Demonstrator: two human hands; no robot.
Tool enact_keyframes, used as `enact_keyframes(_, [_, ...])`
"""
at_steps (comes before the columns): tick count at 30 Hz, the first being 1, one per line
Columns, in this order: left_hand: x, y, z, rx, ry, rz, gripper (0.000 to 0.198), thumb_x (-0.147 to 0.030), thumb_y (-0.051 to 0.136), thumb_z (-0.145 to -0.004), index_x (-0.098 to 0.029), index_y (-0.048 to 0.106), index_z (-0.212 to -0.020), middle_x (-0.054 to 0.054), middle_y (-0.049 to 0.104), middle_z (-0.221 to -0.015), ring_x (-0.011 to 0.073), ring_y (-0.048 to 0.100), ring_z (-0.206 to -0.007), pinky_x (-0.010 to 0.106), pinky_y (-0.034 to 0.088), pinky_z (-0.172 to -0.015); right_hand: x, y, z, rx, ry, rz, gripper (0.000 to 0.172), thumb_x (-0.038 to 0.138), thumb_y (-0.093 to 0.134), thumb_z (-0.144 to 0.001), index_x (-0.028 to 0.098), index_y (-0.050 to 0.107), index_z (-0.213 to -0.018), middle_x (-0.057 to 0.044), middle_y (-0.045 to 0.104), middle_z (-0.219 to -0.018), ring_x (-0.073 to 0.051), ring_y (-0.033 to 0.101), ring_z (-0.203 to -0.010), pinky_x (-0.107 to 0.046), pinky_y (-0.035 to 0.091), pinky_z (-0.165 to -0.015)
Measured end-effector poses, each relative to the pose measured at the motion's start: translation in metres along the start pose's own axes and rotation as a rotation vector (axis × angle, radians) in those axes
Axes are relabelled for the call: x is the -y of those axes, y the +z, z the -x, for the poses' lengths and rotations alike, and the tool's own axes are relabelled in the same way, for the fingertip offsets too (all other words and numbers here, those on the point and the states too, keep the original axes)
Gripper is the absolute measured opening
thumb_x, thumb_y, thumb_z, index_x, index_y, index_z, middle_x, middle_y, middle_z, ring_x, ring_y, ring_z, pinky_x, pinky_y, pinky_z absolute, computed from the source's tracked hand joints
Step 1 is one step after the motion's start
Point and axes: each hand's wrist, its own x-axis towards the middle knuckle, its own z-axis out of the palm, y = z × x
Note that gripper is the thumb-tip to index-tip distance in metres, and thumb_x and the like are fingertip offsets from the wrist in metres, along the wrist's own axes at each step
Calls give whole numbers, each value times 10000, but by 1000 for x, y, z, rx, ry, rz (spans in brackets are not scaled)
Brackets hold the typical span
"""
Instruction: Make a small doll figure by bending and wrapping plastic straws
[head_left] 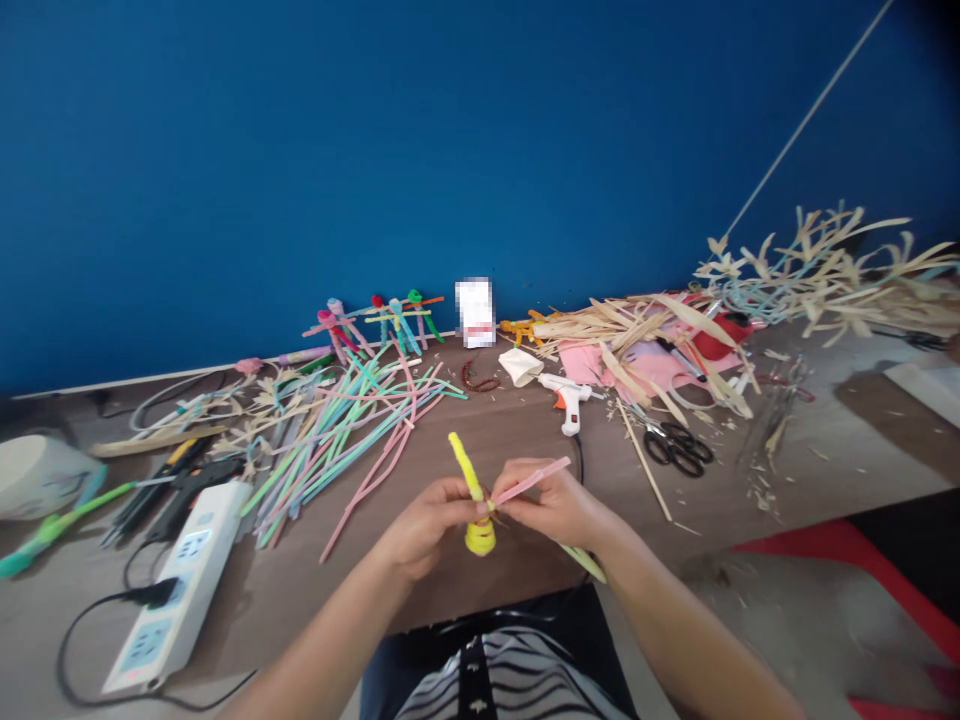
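Between the fingertips of my left hand (431,522) is a yellow pipe cleaner (480,540), wound into a coil at its lower end, with a straight length sticking up. My right hand (551,505) pinches a pale pink pipe cleaner (534,481) that points up to the right. Its near end meets the yellow piece at the middle, where the two hands almost touch. Fingers partly hide that joint. A pale green strip (583,561) shows beneath my right wrist. Both hands are just above the near part of the table (360,585).
Left lie a pile of pastel pipe cleaners (337,440) and a white power strip (180,585). Pipe-cleaner figures (397,325) stand by the blue wall. A white glue gun (568,398) with its cord, black scissors (679,447) and pale dried strips (637,325) lie right.
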Motion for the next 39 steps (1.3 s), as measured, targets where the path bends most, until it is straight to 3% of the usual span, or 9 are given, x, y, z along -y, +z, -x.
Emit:
enact_keyframes(2, [1, -2, 0, -69, 30, -51, 134, -202, 682, -558, -112, 646, -650, 25, 595, -600, 123, 497, -572, 238, 364, -602, -5, -4, 2, 27, 38, -5, 83, 167, 534, -751, 158, 596, -806, -25, 595, -764, -127, 554, -725, -244, 428, -689])
enact_keyframes(5, [0, -5, 1, -171, 117, -162, 152, -216, 691, -553, -125, 638, -663, 17, 591, -617, 134, 504, -594, 240, 375, -609, -25, -25, 6, -21, 180, 49, 371, 242, 638, -659, 183, 538, -1012, -36, 585, -928, -152, 549, -853, -269, 423, -754])
enact_keyframes(8, [-5, -6, 4, -199, 175, -281, 156, -237, 695, -551, -136, 632, -652, 16, 575, -643, 141, 493, -613, 239, 378, -604, -57, -57, 5, -477, 493, 293, 371, 401, 542, -722, 132, 527, -978, -74, 583, -861, -164, 565, -766, -288, 437, -692])
enact_keyframes(10, [-7, -4, 6, -169, 212, -331, 149, -251, 690, -562, -141, 631, -644, 29, 576, -686, 157, 496, -658, 245, 384, -622, -75, -73, 1, -616, 689, 564, 430, 474, 546, -692, 123, 540, -939, -102, 595, -850, -202, 570, -775, -323, 424, -705])
enact_keyframes(15, [-6, -2, 7, -11, 281, -347, 131, -264, 654, -616, -143, 636, -663, 57, 577, -754, 194, 507, -766, 256, 386, -675, -97, -83, -11, -542, 910, 692, 349, 389, 619, -616, 122, 574, -836, -161, 624, -836, -300, 570, -882, -386, 391, -760])
enact_keyframes(22, [-10, -7, 10, -21, 266, -426, 107, -256, 623, -648, -155, 623, -682, 44, 591, -739, 188, 524, -744, 254, 392, -655, -91, -92, 4, -536, 846, 360, 165, 240, 448, -697, 123, 564, -704, -63, 590, -550, -188, 603, -517, -252, 434, -434])
enact_keyframes(26, [-21, -5, 15, 10, 323, -607, 55, -197, 584, -666, -162, 625, -677, 40, 599, -769, 195, 536, -782, 272, 381, -725, -66, -84, 24, -540, 713, 177, 189, 247, 434, -707, 141, 521, -838, -25, 600, -667, -107, 534, -422, -198, 388, -350])
enact_keyframes(30, [-30, -3, 21, 46, 387, -743, 59, -132, 569, -654, -172, 612, -649, 30, 591, -749, 199, 535, -818, 284, 368, -777, -30, -74, 40, -445, 423, 39, 240, 242, 530, -685, 162, 522, -911, -18, 605, -701, -97, 511, -473, -209, 429, -430])
enact_keyframes(39, [-31, -5, 30, 79, 427, -801, 47, -165, 581, -665, -171, 627, -660, 50, 589, -864, 217, 510, -927, 301, 359, -838, 3, -55, 43, -239, 210, 341, 278, 139, 516, -688, 175, 522, -964, -56, 629, -869, -171, 591, -755, -237, 459, -642])
